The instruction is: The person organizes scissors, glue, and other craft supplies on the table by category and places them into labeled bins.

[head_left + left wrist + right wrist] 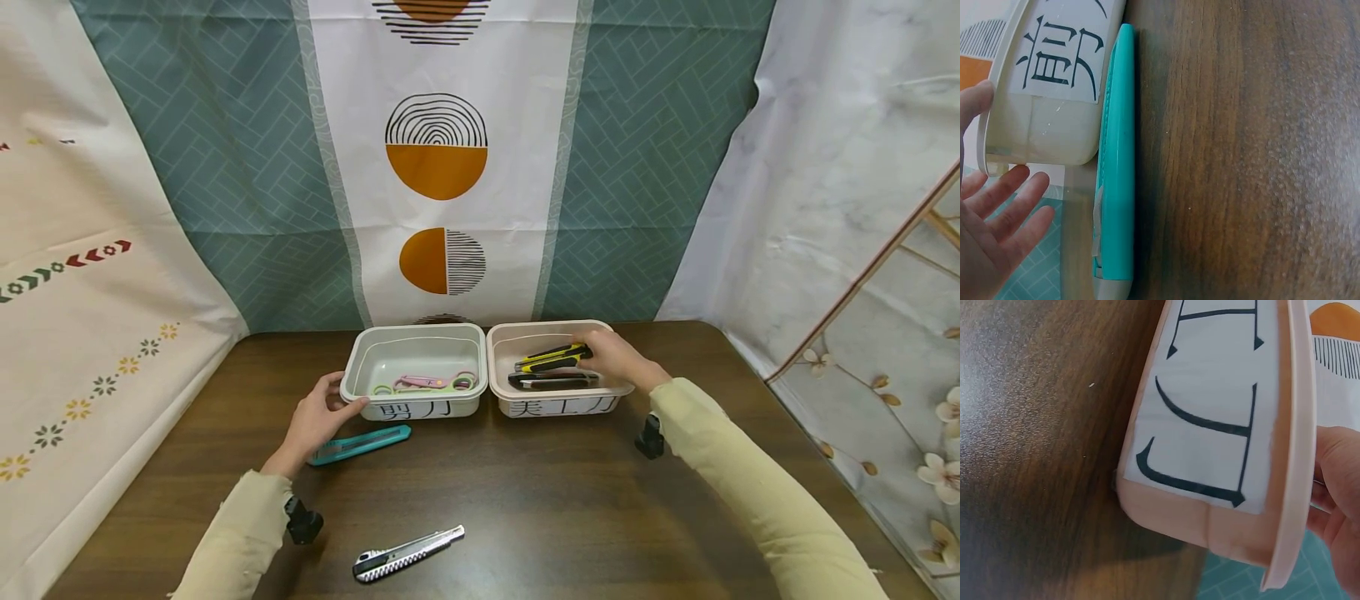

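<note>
Near the frame's centre, our right hand (615, 357) reaches into the pink bin (504, 392) and grips the yellow-and-black utility knife (551, 357) above a dark one (553, 379). Our left hand (318, 417) rests with relaxed fingers against the green bin (360, 392) holding scissors (427, 383), over a teal utility knife (363, 443). A silver utility knife (408, 552) lies lower on the table (525, 500).

- Silver knife (408, 553) lies slantwise near the front edge of the dark wooden worktop (525, 492).
- Scissors (427, 383), pink and green, lie inside the green bin.
- Black knife (553, 379) lies in the pink bin, toward its front wall.
- Patterned curtain (442, 167) hangs behind the worktop's far edge.
- White cloth (90, 275) drapes past the left edge.
</note>
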`<act>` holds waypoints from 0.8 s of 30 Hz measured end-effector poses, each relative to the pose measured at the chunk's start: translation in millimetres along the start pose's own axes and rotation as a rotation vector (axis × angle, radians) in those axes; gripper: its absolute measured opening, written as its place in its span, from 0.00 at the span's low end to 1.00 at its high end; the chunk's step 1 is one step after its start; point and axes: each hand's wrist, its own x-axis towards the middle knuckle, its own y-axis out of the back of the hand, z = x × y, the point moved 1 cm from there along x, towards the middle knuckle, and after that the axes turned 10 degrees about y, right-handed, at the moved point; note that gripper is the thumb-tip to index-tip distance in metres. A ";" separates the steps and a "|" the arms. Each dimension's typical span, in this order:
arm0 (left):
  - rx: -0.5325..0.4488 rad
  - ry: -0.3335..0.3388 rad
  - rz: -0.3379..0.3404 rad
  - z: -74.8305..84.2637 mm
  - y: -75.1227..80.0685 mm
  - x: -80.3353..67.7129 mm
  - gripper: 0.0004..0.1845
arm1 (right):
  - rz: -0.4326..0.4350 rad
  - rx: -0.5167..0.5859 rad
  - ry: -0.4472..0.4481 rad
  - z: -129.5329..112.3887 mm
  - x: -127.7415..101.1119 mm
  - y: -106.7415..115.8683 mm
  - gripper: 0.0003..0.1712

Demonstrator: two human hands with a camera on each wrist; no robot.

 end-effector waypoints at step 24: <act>-0.027 -0.011 -0.001 -3.7 -2.4 0.7 0.39 | -0.016 -0.038 0.001 4.7 -5.1 -4.0 0.19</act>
